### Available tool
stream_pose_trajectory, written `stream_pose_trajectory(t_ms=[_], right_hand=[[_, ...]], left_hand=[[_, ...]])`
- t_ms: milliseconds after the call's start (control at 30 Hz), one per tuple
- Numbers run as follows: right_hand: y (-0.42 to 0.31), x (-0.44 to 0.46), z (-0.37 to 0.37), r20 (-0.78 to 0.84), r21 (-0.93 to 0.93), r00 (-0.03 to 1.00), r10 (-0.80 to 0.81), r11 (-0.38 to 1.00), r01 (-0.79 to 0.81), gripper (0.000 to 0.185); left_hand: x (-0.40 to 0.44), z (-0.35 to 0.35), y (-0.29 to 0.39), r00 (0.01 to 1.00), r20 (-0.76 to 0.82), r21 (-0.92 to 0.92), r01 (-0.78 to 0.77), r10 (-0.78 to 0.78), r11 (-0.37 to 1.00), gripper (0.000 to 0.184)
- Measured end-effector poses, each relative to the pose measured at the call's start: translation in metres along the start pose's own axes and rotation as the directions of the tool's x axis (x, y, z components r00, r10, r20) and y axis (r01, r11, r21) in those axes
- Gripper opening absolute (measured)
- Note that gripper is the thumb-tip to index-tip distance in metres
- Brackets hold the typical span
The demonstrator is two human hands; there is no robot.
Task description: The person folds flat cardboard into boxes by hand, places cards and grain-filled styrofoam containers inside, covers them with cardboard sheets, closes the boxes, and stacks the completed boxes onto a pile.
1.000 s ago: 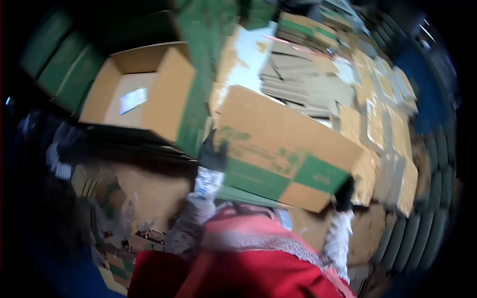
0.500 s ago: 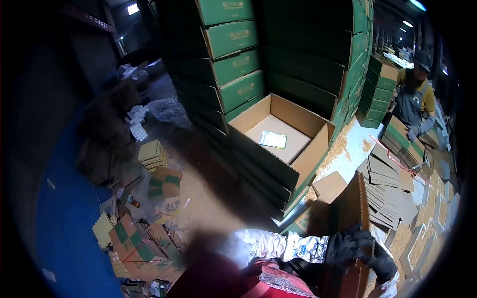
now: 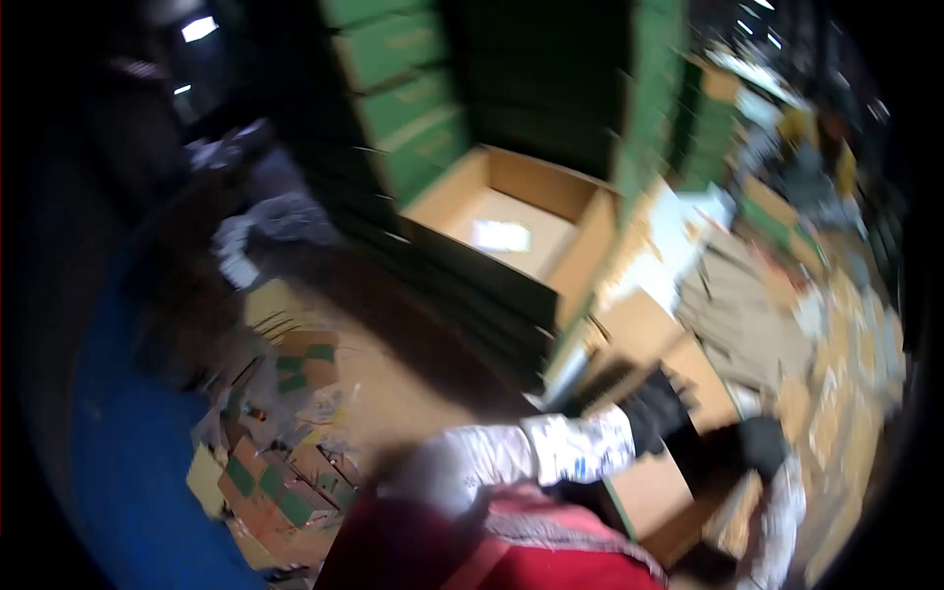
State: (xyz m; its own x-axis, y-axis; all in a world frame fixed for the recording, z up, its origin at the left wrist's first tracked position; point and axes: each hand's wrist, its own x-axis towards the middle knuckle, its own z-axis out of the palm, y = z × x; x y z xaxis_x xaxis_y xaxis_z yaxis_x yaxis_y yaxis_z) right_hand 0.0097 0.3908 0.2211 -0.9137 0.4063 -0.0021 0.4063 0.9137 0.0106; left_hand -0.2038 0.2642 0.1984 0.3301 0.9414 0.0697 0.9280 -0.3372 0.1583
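Observation:
My left hand [image 3: 657, 411], in a black glove and below a white patterned sleeve, lies over a brown cardboard box [image 3: 651, 497] with green edges. Its fingers look spread, and motion blurs them. Close by on the right is my right hand [image 3: 755, 447], also black-gloved; its fingers are smeared, and its hold on the cardboard cannot be made out. Box panels show above and below the hands. Ahead stands an open-topped carton [image 3: 482, 275] with a printed sheet [image 3: 501, 236] on its bottom.
Tall stacks of green cartons [image 3: 398, 98] rise behind the open carton. Flat cardboard sheets [image 3: 737, 305] lie at the right, near a person [image 3: 811, 162] in an apron. Cardboard scraps [image 3: 280, 482] and egg trays [image 3: 270, 310] litter the floor on the left, beside a blue surface [image 3: 138, 462].
The view has shifted and blurred. The cardboard box, earlier upright between both hands, now shows its inner brown panels spread around them. My left hand's fingers have spread apart.

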Motion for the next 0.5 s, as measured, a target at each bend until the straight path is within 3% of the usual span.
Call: stream_pose_trajectory(t_ms=[33,100,133,167,200,233,267,300,333,367,400,433,467,500], right_hand=[[-0.023,0.016,-0.012,-0.015,0.067,0.999,0.042,0.997,-0.040,0.016],[-0.059,0.050,-0.013,-0.114,0.218,0.989,0.094,0.974,-0.068,0.019],[-0.062,0.066,0.019,-0.519,0.323,0.853,0.046,0.935,0.146,0.021],[-0.065,0.071,0.040,-0.602,0.228,0.798,0.020,0.962,0.148,0.031],[-0.059,0.067,0.052,-0.631,0.179,0.775,0.026,0.977,0.112,0.034],[-0.058,0.065,0.049,-0.735,0.257,0.663,0.145,0.964,0.074,0.036],[-0.055,0.061,0.046,-0.814,0.331,0.523,0.251,0.942,0.063,0.039],[-0.048,0.052,0.043,-0.844,0.320,0.460,0.275,0.947,0.022,0.039],[-0.047,0.047,0.040,-0.804,0.486,0.386,0.453,0.874,-0.013,0.042],[-0.045,0.041,0.039,-0.732,0.638,0.297,0.613,0.770,-0.015,0.044],[-0.042,0.023,0.043,-0.753,0.596,0.249,0.610,0.791,-0.135,0.043],[-0.039,0.004,0.047,-0.771,0.554,0.200,0.605,0.792,-0.257,0.042],[-0.047,-0.012,0.067,-0.593,0.769,0.072,0.802,0.591,-0.243,0.040],[-0.041,-0.035,0.151,-0.105,0.992,0.297,0.949,0.122,-0.039,0.041]], left_hand=[[0.014,0.066,-0.008,0.966,-0.258,-0.012,-0.038,0.033,0.999,0.054],[-0.010,0.030,-0.002,0.961,-0.199,0.115,-0.174,0.194,0.978,0.033],[-0.018,-0.018,0.010,0.989,-0.082,0.139,-0.108,0.121,0.984,0.029],[-0.036,-0.045,-0.002,0.938,-0.343,0.089,-0.029,0.058,0.996,0.033],[-0.034,-0.044,-0.006,0.888,-0.459,0.029,-0.010,0.022,1.000,0.035],[-0.033,-0.043,-0.009,0.824,-0.567,-0.035,-0.007,-0.014,0.999,0.038],[-0.025,-0.022,-0.007,0.842,-0.536,-0.216,-0.063,-0.064,0.974,0.048],[-0.022,-0.003,-0.005,0.872,-0.478,-0.381,-0.101,-0.102,0.919,0.059],[-0.035,-0.008,-0.001,0.900,-0.416,-0.529,-0.121,-0.132,0.840,0.070],[-0.033,-0.005,0.032,0.935,-0.340,0.047,-0.086,0.097,0.995,0.075],[-0.026,0.026,0.028,0.921,-0.314,0.132,-0.197,0.230,0.971,0.081],[-0.023,0.030,0.015,0.905,-0.406,0.086,-0.101,0.127,0.991,0.078],[-0.027,0.030,-0.012,0.879,-0.476,0.035,-0.009,0.025,0.999,0.077],[-0.031,0.044,-0.055,0.827,-0.559,-0.103,0.011,-0.067,0.995,0.076]])
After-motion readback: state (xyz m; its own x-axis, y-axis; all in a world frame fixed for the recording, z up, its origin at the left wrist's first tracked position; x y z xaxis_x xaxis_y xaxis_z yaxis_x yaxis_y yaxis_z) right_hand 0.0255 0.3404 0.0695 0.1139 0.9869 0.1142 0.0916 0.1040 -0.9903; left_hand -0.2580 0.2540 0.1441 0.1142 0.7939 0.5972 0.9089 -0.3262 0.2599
